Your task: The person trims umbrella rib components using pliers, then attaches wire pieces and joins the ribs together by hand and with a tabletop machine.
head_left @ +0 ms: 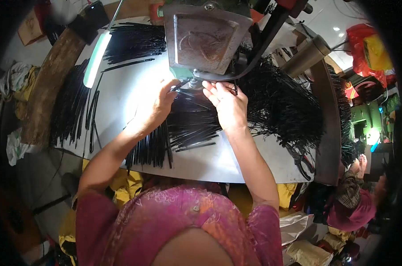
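My left hand [158, 105] is closed in a pinch at the left of the machine's small metal tool [194, 82], with the end of a thin black rod [179, 84] at its fingertips. On the right side of the tool, my right hand [227, 104] pinches a dark, slender rod; its fingers partly cover it. Both hands are just under the grey metal machine head [206, 41]. Beneath and between my forearms lie loose bundles of thin black rods [194, 119], some spread toward the table's front edge.
A large tangled heap of black rods [285, 102] covers the right of the white table [201, 166]. Black-handled pliers [302, 164] rest near its front right. More rods [70, 104] lie left, beside a lit lamp [97, 60]. Another person [351, 204] sits at far right.
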The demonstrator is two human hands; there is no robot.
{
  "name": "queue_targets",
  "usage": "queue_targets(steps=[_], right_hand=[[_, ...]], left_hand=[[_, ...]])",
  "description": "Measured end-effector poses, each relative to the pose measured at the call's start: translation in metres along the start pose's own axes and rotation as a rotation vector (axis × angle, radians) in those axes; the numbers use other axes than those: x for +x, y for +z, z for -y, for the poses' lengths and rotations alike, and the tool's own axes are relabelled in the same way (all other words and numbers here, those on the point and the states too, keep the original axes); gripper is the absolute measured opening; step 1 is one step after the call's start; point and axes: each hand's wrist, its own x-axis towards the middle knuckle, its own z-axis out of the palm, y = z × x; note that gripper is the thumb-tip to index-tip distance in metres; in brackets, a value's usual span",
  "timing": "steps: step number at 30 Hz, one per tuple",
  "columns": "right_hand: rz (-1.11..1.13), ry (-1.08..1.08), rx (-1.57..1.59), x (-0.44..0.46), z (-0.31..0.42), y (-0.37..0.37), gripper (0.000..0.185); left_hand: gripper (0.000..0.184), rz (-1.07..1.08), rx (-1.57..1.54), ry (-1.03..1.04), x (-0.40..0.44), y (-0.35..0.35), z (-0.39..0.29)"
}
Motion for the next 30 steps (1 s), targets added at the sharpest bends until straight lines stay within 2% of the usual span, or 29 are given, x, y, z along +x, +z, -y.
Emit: queue_targets(steps=[1,4,7,11,13,23,30], right_hand=[[0.003,-0.013,0.012,0.0,0.0,0.002,0.01],[0.027,-0.041,0.033,0.003,-0.004,0.004,0.011],[0.02,-0.024,0.011,0.004,-0.005,0.006,0.012],[0.074,-0.054,0.037,0.007,-0.008,0.003,0.013],[0.075,-0.056,0.039,0.007,-0.008,0.003,0.014],[0.076,-0.058,0.048,0.009,-0.012,0.003,0.015],[0.08,-0.058,0.051,0.009,-0.013,0.001,0.015]], left_hand=[[0.021,-0.058,0.036,0.105,0.001,0.003,0.001],[0.022,-0.033,0.189,0.109,0.004,0.001,-0.004],[0.019,0.024,0.134,-0.005,0.003,0.001,-0.008],[0.018,-0.034,0.138,0.065,0.001,0.007,0.0],[0.018,-0.043,-0.005,0.052,0.001,0.01,0.004],[0.018,-0.042,0.042,0.081,0.002,0.012,0.009],[0.019,-0.054,0.191,0.128,0.004,0.003,-0.008]])
